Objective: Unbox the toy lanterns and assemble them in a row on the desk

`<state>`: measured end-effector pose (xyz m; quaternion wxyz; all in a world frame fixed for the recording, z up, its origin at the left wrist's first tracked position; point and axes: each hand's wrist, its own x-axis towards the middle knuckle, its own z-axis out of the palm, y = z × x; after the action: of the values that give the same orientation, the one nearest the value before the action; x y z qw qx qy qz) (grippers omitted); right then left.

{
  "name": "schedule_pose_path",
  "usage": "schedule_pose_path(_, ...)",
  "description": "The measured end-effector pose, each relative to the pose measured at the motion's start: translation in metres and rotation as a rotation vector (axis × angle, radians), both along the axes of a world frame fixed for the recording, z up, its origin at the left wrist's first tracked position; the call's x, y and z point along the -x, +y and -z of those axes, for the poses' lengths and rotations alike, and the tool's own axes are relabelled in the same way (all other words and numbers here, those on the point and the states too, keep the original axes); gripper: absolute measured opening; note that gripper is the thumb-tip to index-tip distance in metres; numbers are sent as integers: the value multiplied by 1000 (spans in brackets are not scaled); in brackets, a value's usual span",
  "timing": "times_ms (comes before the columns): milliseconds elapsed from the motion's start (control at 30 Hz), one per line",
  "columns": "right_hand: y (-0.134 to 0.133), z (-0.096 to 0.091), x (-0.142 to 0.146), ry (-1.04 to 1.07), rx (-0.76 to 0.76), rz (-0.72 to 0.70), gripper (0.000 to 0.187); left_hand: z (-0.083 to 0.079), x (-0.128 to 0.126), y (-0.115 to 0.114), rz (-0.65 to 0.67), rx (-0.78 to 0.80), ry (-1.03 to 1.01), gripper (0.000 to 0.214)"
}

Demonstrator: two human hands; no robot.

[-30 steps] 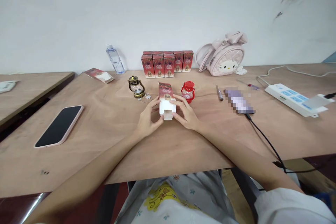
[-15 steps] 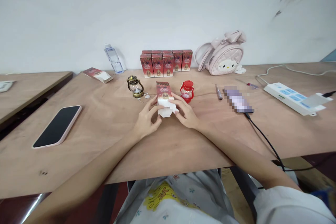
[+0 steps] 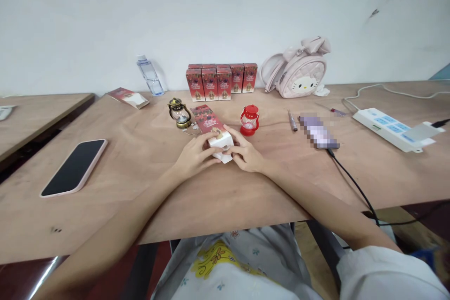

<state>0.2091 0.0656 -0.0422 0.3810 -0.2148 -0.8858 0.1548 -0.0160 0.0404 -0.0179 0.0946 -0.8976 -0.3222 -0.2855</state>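
Between my two hands lies a red printed carton (image 3: 210, 122), tilted with its far end to the left and its white flaps facing me. My left hand (image 3: 195, 153) is closed on the carton's left side near those flaps. The fingers of my right hand (image 3: 246, 151) grip the right side and touch the white end flaps. Just past the carton on the right stands a small red lantern (image 3: 250, 121). A bronze-coloured lantern (image 3: 180, 113) stands to the left, with small pale bits (image 3: 193, 126) beside it, partly behind the carton.
Several red boxes (image 3: 210, 85) stand by the wall, with a pink bag (image 3: 298, 77) right of them. A flattened carton (image 3: 128, 97) and bottle (image 3: 150, 75) are back left. A phone (image 3: 74, 168) lies left; a pen (image 3: 292, 120), second phone (image 3: 318, 131) and power strip (image 3: 386, 129) lie right.
The carton has turned so its far end swings left and its flap end points right toward me. My right fingers have moved in at the flaps, which now look more folded.
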Motion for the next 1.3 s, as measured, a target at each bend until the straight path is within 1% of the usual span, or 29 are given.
schedule_pose_path(67,-1,0,0,5,-14,-14,23,1,3,2,-19,-44,12,24)
schedule_pose_path(167,-2,-2,1,40,-37,-22,20,2,4,3,-35,-67,-39,22)
schedule_pose_path(233,-4,-4,1,34,-51,-12,19,1,3,2,-28,-34,-115,20)
schedule_pose_path(333,-6,-6,4,52,-81,31,23,0,2,0,-14,37,-244,18)
schedule_pose_path(400,-7,-4,5,101,-95,61,20,-1,1,0,-2,36,-319,15)
schedule_pose_path(467,-7,0,7,160,-105,52,18,-1,0,-1,-5,23,-374,12)
schedule_pose_path(533,-6,3,7,206,-125,15,19,0,-2,-2,-39,35,-406,11)
schedule_pose_path(633,-4,5,5,204,-144,-11,20,0,-5,-5,-117,53,-404,14)
schedule_pose_path(733,-2,3,3,141,-157,-26,18,0,-7,-7,-173,-8,-381,21)
schedule_pose_path(833,-1,1,2,114,-194,-43,19,-1,-7,-8,-188,-73,-364,34)
schedule_pose_path(933,-3,-2,3,136,-208,-46,18,-1,-9,-9,-169,-98,-365,39)
schedule_pose_path(1067,-9,-8,5,162,-110,2,15,-1,-13,-11,-171,-59,-403,37)
schedule_pose_path(1167,-13,-11,8,240,7,133,14,1,-17,-14,-167,-11,-410,36)
schedule_pose_path(1233,-13,-9,11,302,103,224,17,2,-19,-15,-154,15,-407,34)
schedule_pose_path(1300,-10,-4,14,361,233,260,21,4,-20,-15,-141,40,-404,33)
